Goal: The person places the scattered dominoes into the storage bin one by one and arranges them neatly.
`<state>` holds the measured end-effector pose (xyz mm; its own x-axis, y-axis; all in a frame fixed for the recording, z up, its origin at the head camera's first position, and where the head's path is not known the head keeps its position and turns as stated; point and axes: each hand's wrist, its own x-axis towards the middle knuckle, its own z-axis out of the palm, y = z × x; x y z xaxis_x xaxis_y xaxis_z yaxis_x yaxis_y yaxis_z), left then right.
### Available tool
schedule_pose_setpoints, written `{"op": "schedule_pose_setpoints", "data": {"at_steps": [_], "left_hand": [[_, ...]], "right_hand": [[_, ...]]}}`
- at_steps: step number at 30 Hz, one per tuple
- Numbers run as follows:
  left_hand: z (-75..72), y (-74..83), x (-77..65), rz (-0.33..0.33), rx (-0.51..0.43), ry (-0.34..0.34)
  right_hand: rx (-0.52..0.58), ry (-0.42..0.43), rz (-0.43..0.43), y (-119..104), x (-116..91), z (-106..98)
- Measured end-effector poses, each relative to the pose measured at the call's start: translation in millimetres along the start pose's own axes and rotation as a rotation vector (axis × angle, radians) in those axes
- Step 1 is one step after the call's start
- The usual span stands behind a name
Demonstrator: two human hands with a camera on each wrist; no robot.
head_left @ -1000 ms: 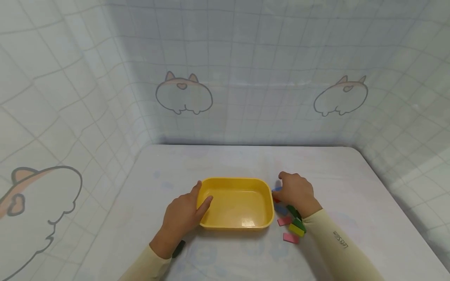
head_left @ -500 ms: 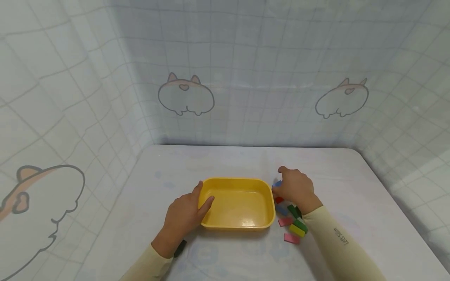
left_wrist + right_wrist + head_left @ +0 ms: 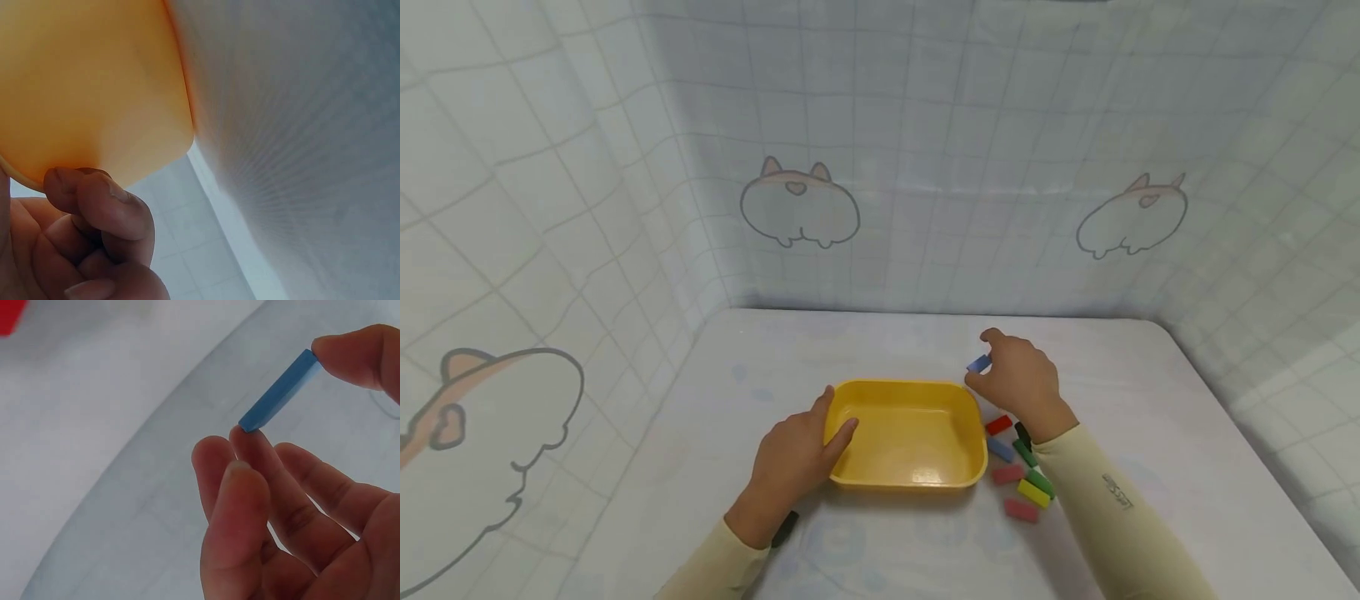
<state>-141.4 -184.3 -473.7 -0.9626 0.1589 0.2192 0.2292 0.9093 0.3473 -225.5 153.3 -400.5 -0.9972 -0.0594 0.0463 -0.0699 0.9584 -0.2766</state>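
My left hand [image 3: 793, 454] grips the left rim of a shallow yellow tray [image 3: 910, 446], its thumb over the inside. In the left wrist view, curled fingers [image 3: 115, 206] meet the tray's edge beneath its outer wall [image 3: 94, 81]. Past the tray's far right corner, my right hand [image 3: 1018, 383] pinches a small blue block [image 3: 979, 364] by its two ends. The right wrist view shows the slim blue block [image 3: 278, 394] spanning the gap from thumb to fingertip, held up off the table.
Right of the tray lie several small blocks: red [image 3: 998, 425], blue [image 3: 1000, 449], green [image 3: 1025, 452], yellow [image 3: 1033, 493] and pink [image 3: 1021, 510]. A dark block [image 3: 786, 529] sits by the left wrist. The white table [image 3: 760, 350] meets a grid-patterned cloth wall [image 3: 955, 217] at the back.
My right hand lifts the blue block from the scattered blocks and carries it away from me and slightly left. The red block is uncovered. My left hand keeps its grip on the tray.
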Motion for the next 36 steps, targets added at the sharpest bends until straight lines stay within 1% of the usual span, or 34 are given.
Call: {"op": "schedule_pose_setpoints", "data": {"at_steps": [4,8,13,16,20,23,27,31,36], "left_hand": [[-0.5,0.2,2.3,-0.010,0.002,-0.010],[-1.1,-0.5,4.6,-0.015,0.006,-0.017],[-2.3,-1.8,6.6,-0.026,-0.004,-0.018],[-1.2,-2.8,6.3,-0.037,-0.007,-0.030],[1.9,-3.3,5.7,-0.026,-0.005,-0.031],[3.5,-4.1,4.4,-0.011,-0.004,-0.012],[4.5,-5.8,2.5,0.002,0.000,0.020],[6.5,-6.2,2.1,-0.002,0.003,0.013],[5.7,-4.0,0.3,0.000,-0.018,-0.005]], "right_hand": [[0.000,0.013,-0.028,-16,2,-3],[0.038,0.030,-0.074,-31,3,-1],[0.073,0.074,-0.155,-49,5,7],[0.097,0.074,-0.199,-60,3,14],[0.137,0.060,-0.238,-74,-1,23],[0.146,0.059,-0.270,-84,-3,30],[0.154,0.044,-0.340,-101,-3,39],[0.149,-0.003,-0.400,-116,-3,46],[0.103,-0.057,-0.455,-127,-4,52]]}}
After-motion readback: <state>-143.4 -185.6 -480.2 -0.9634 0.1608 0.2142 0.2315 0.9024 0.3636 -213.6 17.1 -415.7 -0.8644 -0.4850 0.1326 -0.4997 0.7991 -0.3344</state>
